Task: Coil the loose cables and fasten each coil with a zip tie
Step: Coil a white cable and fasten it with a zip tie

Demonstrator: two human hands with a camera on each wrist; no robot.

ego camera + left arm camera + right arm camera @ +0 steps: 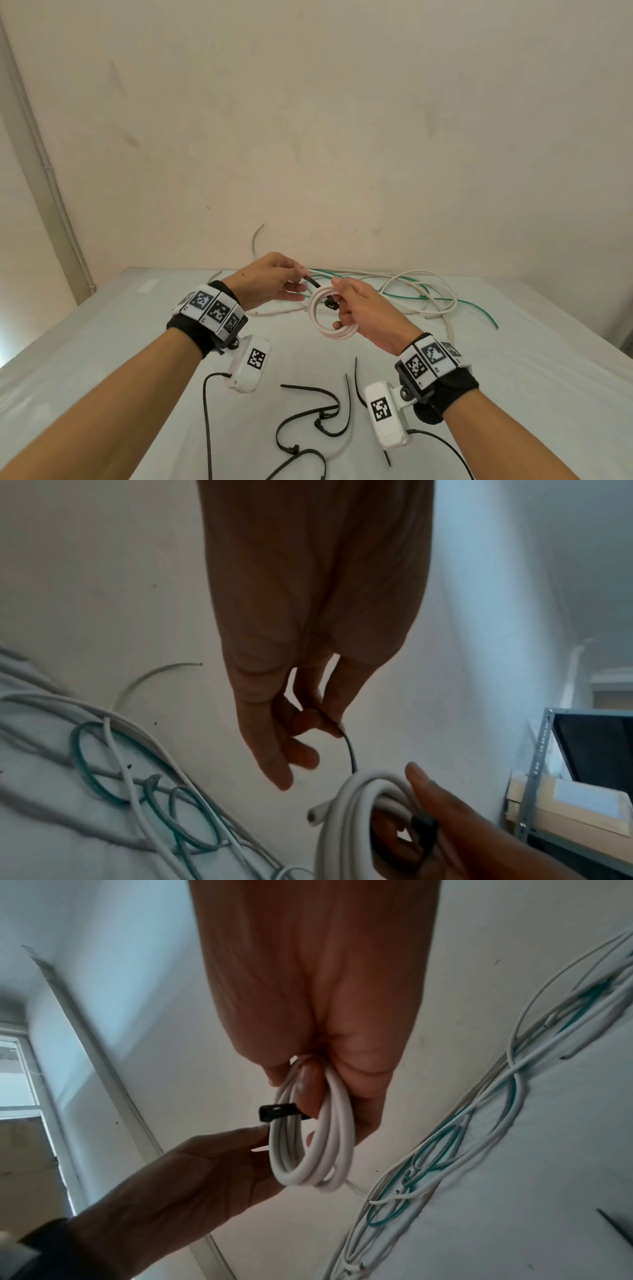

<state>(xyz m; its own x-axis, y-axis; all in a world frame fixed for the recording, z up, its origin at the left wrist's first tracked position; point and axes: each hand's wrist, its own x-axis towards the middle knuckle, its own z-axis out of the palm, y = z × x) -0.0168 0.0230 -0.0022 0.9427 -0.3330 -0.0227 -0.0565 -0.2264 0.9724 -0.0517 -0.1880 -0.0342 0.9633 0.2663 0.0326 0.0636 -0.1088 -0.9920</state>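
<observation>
My right hand [346, 308] grips a small coil of white cable [320, 317] above the table; the coil [308, 1150] hangs from its curled fingers. A black zip tie [313, 282] passes over the coil, its head [270, 1112] sticking out by the right thumb. My left hand [291, 279] pinches the tie's thin tail [347, 748] between thumb and fingertips, just left of the coil [359, 799].
Loose white cables [428, 291] and a green one [479, 308] lie tangled at the table's far edge against the wall. Several spare black zip ties [318, 418] lie on the white table [137, 342] near me. A metal shelf [548, 777] stands to the right.
</observation>
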